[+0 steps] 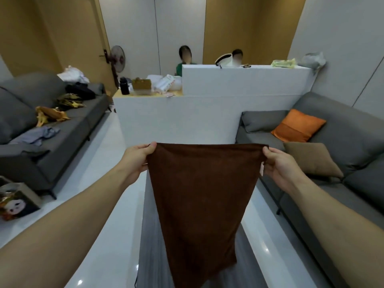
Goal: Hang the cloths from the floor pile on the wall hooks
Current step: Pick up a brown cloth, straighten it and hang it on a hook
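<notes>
Cloth, brown soft terry rectangle [197, 196], hung limp in mid-air above the floor, its top corners pinched by left hand [138, 157] and right hand [279, 166]. Looked light, floppy, non-slip; best held at the top edge to hook it.

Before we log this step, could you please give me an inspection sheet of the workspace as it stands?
Surface: glossy white floor; no floor pile in view.
Job's things: brown cloth held up by its top corners, hanging free; no wall hooks in view.
Clutter: crumpled clothes on the left grey sofa; bags and a black bottle on the white counter; printed box on the floor at left.
Hands: left hand pinches the cloth's left corner; right hand pinches the right corner.
Cables: nothing seen.
Surroundings: right grey sofa with an orange cushion and a tan cushion; standing fan; two people behind the counter.
</notes>
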The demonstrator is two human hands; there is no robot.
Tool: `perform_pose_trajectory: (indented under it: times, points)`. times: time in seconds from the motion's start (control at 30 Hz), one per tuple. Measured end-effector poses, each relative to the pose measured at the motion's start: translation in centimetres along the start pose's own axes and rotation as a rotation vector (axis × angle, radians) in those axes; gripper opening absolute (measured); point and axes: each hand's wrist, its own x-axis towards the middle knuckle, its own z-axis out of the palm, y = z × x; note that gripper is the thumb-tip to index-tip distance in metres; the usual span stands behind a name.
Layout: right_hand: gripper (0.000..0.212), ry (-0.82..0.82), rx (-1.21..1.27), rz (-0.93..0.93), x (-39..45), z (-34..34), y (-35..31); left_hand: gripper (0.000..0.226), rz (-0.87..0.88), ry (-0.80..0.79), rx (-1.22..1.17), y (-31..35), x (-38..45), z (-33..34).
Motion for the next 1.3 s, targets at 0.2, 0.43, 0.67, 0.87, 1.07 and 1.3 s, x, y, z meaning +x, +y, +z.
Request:
perform_pose_trajectory:
  times: [0.2, 0.43, 0.67, 0.87, 1.07, 1.3]
  points:
    - [0.022, -0.042, 0.056, -0.093, 6.9, 4.9, -4.7, 0.030, 0.075, 0.055, -0.047, 5.6, 6.1, -0.9]
    - [0.019, -0.130, 0.062, -0.081, 5.4, 5.5, -4.4, 0.023, 0.072, 0.054, -0.067, 5.5, 3.9, -1.9]
    - [0.015, -0.091, 0.045, 0.138, -3.1, 0.2, 6.5, 0.010, -0.167, 0.112, -0.035, -5.3, -5.5, -2.4]
    - [0.019, 0.002, -0.084, 0.288, -9.6, -5.0, 17.0, 0.012, -0.381, 0.199, 0.015, -16.4, -13.6, -2.3]
    - [0.019, 0.034, -0.161, 0.448, -14.2, -9.6, 24.3, 0.016, -0.564, 0.229, 0.007, -25.4, -19.5, -2.2]
    - [0.021, 0.073, -0.275, 0.612, -16.1, -11.1, 28.7, 0.015, -0.632, 0.230, 0.015, -30.8, -21.0, -2.3]
